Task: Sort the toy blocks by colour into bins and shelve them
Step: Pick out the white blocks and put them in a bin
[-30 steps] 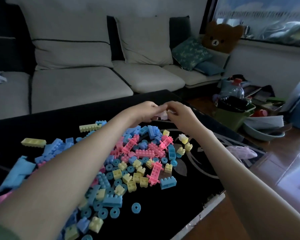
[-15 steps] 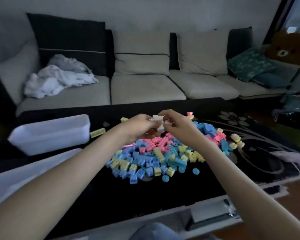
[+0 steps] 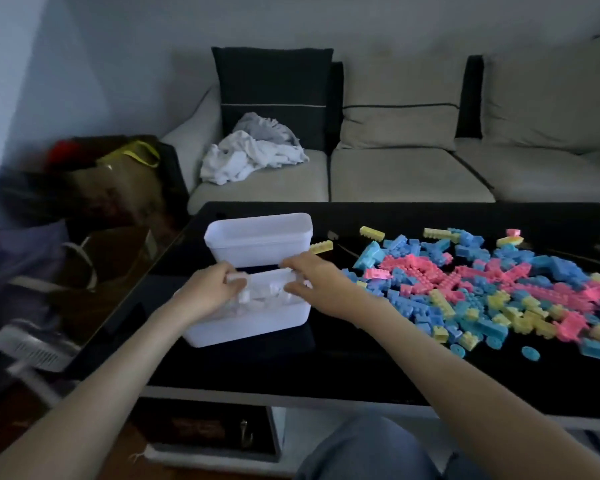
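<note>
1. Bins sit on the left part of the black counter (image 3: pixel 326 368). The near bin (image 3: pixel 250 327) stands open side up, its long axis running left to right with the right end slightly farther away. White blocks (image 3: pixel 267 299) lie inside it.
2. Left hand (image 3: pixel 208 292) is over that bin's left end, its grip curled and pinching a small white block (image 3: pixel 235 280).
3. Far bin (image 3: pixel 260 254) stands just behind, parallel, open side up.
4. Right hand (image 3: pixel 317 287) is at the near bin's far rim with fingers bent; I cannot tell whether its grip holds anything.
5. Pile of pink, blue and yellow blocks (image 3: pixel 482 289) is spread over the counter's right side.
</note>
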The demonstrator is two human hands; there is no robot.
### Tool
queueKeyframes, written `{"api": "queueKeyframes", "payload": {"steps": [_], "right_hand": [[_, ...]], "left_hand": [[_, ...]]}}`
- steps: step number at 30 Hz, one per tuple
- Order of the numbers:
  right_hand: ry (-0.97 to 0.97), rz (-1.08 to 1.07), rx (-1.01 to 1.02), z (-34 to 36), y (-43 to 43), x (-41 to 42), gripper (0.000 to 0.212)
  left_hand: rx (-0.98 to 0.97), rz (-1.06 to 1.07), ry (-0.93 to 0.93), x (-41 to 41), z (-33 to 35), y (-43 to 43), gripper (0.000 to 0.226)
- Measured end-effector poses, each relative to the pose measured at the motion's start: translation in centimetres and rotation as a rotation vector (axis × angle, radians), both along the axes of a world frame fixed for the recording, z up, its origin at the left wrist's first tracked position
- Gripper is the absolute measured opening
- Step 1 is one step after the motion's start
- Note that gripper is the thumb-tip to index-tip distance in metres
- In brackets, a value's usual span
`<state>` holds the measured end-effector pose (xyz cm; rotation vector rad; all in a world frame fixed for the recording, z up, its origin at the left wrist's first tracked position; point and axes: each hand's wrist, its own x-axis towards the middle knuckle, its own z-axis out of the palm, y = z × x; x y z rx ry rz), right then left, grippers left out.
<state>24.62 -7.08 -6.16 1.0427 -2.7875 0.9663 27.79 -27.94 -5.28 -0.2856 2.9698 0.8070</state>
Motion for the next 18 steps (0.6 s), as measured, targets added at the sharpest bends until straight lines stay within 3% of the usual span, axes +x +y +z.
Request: {"api": "queueKeyframes", "payload": {"steps": [2, 4, 9, 14, 18], "right_hand": [[-0.06, 0.04, 0.054, -1.3, -0.9, -0.3, 0.045], [-0.049, 0.039, 0.051, -2.0, -0.7, -0.9, 0.045], [0.135, -0.06, 0.006, -1.6, 2.9, -2.5, 0.036], [0.105, -0.144, 0.05, -2.0, 10.5, -3.5, 0.023], [0.08, -0.443, 0.127, -3.7, 19.6, -4.3, 0.021]], "left_hand": [[-0.271, 0.0, -0.023, 0.1, -0.9, 0.0, 0.028], [-0.367, -0.002, 0.078, 0.1, -1.2, 0.7, 0.036], [-0.247, -0.105, 0.393, -1.4, 0.7, 5.9, 0.032], [-0.107, -0.287, 0.392, -5.9, -0.1, 17.1, 0.034], [-0.097, -0.454, 0.325, -8.7, -2.3, 27.1, 0.034]]}}
